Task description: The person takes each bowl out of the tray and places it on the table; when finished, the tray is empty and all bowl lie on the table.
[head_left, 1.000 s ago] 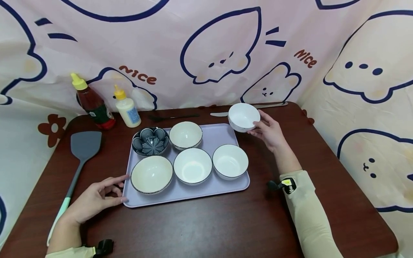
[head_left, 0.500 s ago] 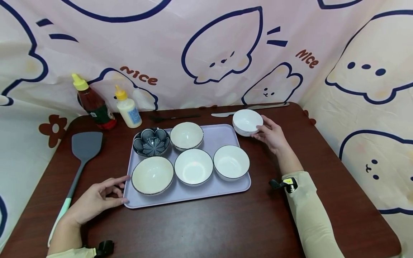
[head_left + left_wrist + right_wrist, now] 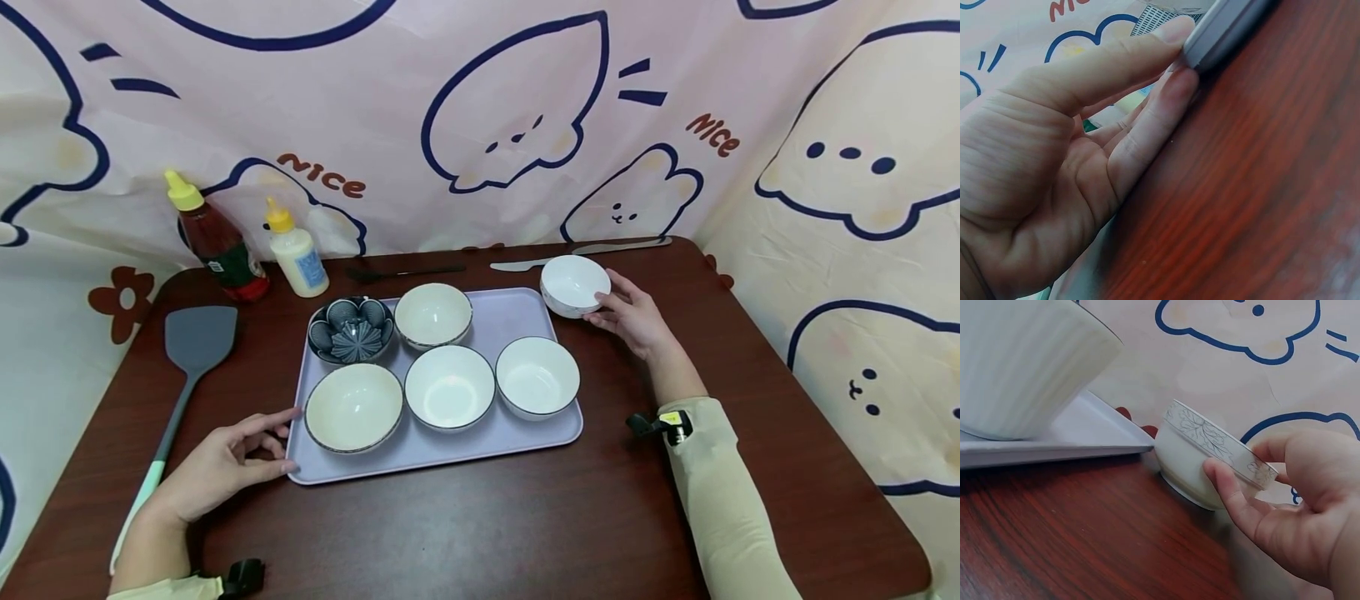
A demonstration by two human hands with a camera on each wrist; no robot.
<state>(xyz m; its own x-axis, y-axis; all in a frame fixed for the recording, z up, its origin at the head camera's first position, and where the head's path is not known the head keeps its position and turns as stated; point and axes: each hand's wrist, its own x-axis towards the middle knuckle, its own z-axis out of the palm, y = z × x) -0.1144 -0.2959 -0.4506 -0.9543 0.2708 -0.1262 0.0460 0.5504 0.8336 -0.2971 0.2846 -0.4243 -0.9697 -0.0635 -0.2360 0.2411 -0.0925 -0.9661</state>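
A small white bowl point(image 3: 574, 285) with a grey floral band stands at the tray's back right corner, its base close over or on the table. My right hand point(image 3: 633, 317) grips its right side, the thumb on the near wall and fingers behind. At the lilac tray point(image 3: 431, 446), my left hand point(image 3: 225, 462) holds the left edge near the front corner between thumb and fingers. Several bowls stand on the tray: a dark petal-patterned bowl point(image 3: 350, 331), a cream bowl point(image 3: 432, 315) behind, and in front a larger cream bowl point(image 3: 354, 407), a white bowl point(image 3: 449, 387) and another white bowl point(image 3: 537, 377).
Left of the tray lies a grey spatula point(image 3: 199, 337) with a mint handle. A red sauce bottle point(image 3: 221, 242) and a cream squeeze bottle point(image 3: 297, 254) stand behind. Along the back lie a dark fork-like utensil point(image 3: 405, 272) and a knife point(image 3: 517, 267), partly behind the small bowl.
My right hand has brought the small bowl slightly right and down beside the tray's corner, and it has held still over the last half second. The left hand stays at the tray edge.
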